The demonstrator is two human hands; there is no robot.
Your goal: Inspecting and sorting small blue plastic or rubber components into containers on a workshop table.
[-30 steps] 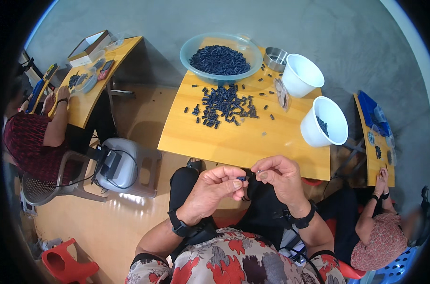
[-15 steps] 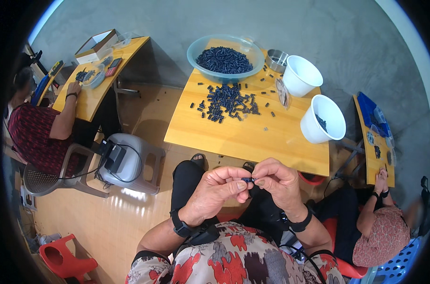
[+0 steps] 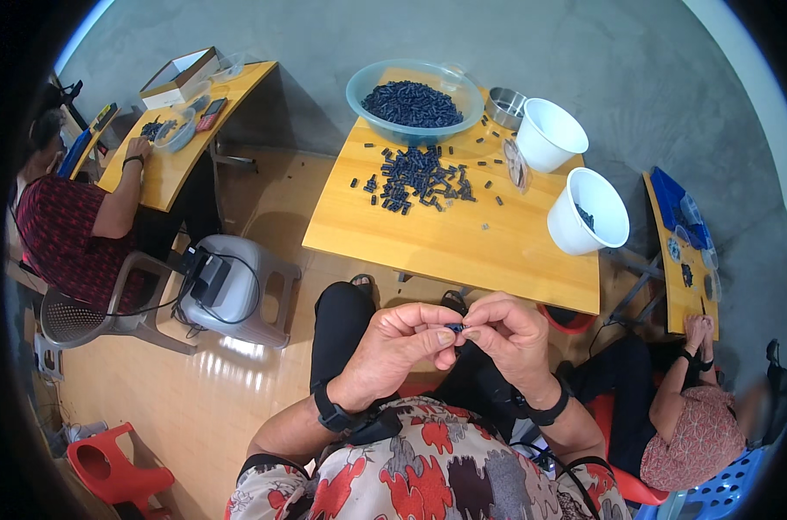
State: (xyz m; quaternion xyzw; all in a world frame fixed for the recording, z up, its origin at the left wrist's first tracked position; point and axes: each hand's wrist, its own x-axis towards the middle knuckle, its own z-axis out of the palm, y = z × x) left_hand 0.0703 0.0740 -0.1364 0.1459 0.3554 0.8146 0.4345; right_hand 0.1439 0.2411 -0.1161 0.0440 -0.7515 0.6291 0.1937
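Note:
Between my two hands, over my lap, is a small dark cylindrical part (image 3: pixel 454 328). Thumb and index finger of my left hand (image 3: pixel 402 347) pinch its left end. My right hand (image 3: pixel 508 336) has thumb and fingertips pressed together at its right end; whether a second tiny piece sits in that pinch is hidden. Beyond my hands, a loose pile of similar dark parts (image 3: pixel 415 178) lies on the yellow wooden table (image 3: pixel 376 234). Behind that pile, a translucent bluish basin (image 3: pixel 356 108) holds a heap of the same parts.
Two white buckets stand on the table's right side, the nearer bucket (image 3: pixel 575 230) with dark parts inside, the farther bucket (image 3: pixel 554 143) behind it. A steel bowl (image 3: pixel 504 111) is beside the basin. Co-workers sit left (image 3: pixel 81 234) and right (image 3: pixel 692 433). A grey stool (image 3: pixel 233 290) is on my left.
My hands keep pinching the small part, with barely any shift between them. The table and surroundings sit slightly higher in the picture.

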